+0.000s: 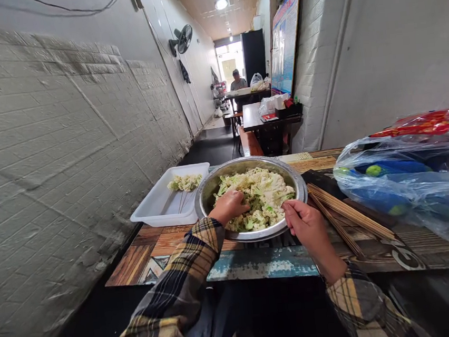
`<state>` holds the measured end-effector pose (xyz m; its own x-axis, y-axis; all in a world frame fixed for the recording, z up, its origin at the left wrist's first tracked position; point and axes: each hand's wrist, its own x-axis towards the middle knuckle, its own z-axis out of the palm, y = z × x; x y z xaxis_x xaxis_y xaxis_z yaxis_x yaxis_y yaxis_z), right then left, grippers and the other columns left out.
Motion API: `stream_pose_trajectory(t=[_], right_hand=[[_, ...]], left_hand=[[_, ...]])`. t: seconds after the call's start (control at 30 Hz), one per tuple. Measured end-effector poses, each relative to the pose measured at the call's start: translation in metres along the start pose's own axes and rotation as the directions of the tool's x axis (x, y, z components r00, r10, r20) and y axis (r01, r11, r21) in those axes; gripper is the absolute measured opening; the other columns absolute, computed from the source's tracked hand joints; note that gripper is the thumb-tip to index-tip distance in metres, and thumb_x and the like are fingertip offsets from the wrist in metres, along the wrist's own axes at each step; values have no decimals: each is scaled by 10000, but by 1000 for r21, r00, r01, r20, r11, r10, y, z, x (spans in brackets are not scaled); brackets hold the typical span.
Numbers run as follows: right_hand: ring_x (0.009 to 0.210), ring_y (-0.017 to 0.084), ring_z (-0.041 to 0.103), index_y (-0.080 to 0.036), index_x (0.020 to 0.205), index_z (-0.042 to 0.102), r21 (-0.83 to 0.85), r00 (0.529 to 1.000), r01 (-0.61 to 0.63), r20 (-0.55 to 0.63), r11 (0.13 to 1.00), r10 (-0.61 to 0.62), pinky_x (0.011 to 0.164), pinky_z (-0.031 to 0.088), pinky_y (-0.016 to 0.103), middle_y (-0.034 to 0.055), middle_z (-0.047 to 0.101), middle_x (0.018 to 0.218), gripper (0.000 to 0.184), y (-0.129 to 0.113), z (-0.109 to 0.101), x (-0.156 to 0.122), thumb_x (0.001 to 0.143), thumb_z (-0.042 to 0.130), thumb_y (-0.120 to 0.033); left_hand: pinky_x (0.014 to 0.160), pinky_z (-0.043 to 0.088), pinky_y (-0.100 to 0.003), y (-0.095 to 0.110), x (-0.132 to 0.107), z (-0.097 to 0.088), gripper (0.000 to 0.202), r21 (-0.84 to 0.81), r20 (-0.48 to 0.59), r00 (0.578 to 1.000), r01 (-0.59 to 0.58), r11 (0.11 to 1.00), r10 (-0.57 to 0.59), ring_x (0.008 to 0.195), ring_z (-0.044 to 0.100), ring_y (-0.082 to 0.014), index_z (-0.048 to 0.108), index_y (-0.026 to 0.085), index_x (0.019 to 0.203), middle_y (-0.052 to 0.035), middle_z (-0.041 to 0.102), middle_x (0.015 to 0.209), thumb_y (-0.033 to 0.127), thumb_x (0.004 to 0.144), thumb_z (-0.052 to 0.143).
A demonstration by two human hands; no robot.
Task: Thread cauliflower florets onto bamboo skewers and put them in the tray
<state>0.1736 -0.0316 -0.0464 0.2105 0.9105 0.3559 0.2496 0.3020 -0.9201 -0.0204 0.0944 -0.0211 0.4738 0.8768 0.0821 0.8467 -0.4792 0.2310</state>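
A round metal bowl point(302, 195) full of cauliflower florets point(264, 186) stands on the table before me. My left hand point(230, 206) reaches over its near left rim and touches the florets; thumb and fingers are apart, though the fingertips are partly hidden. At the right rim, my right hand point(303, 219) is closed in a pinch. Whatever is between those fingertips is too small to make out. Just right of the bowl lies a bundle of thin bamboo skewers point(352, 214). Skewered cauliflower point(185, 183) rests in a white plastic tray point(153, 210) on the left.
A large clear plastic bag point(409, 188) with blue and green contents fills the table's right side. The patchwork-patterned table point(265, 262) has a painted wall point(65, 125) to its left. Farther back stand other tables point(253, 114), and a person point(237, 81) sits near the doorway.
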Motion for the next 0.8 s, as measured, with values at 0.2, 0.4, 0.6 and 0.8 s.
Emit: stream_pose_trajectory(t=[0.2, 0.4, 0.6, 0.8], right_hand=[[412, 98, 462, -180, 737, 601, -68, 999, 46, -3, 997, -46, 433, 370, 206, -36, 498, 508, 368, -1, 0, 0, 917, 445, -461], [404, 101, 457, -185, 721, 600, -62, 998, 42, 38, 997, -40, 418, 364, 207, -34, 495, 501, 392, -2, 0, 1, 916, 432, -480], [387, 93, 445, -192, 710, 604, -140, 979, 72, 198, 988, -44, 410, 339, 205, -42, 497, 497, 400, -5, -1, 0, 928, 403, -461], [404, 86, 451, -201, 629, 500, -211, 949, 133, 309, 969, -63, 448, 349, 199, -48, 489, 502, 412, -12, -4, 0, 949, 373, -428]], left_hand=[[702, 421, -299, 3, -2, 6, 47, -66, -48, 999, -16, 998, 13, 819, 589, -227, 648, 164, 690, -87, 644, 841, 170, 644, 648], [549, 417, -229, 0, -10, -17, 204, -837, -80, 989, -1, 547, -121, 588, 549, -113, 583, 153, 753, 14, 567, 657, 311, 693, 699], [665, 515, -263, 16, -35, -26, 472, -989, -46, 984, -69, -132, -172, 707, 656, -146, 603, 152, 1103, -34, 663, 796, 281, 680, 768], [674, 527, -259, 22, -45, -21, 292, -959, -98, 969, -153, -240, -227, 712, 669, -148, 617, 143, 928, -32, 671, 797, 243, 692, 759]])
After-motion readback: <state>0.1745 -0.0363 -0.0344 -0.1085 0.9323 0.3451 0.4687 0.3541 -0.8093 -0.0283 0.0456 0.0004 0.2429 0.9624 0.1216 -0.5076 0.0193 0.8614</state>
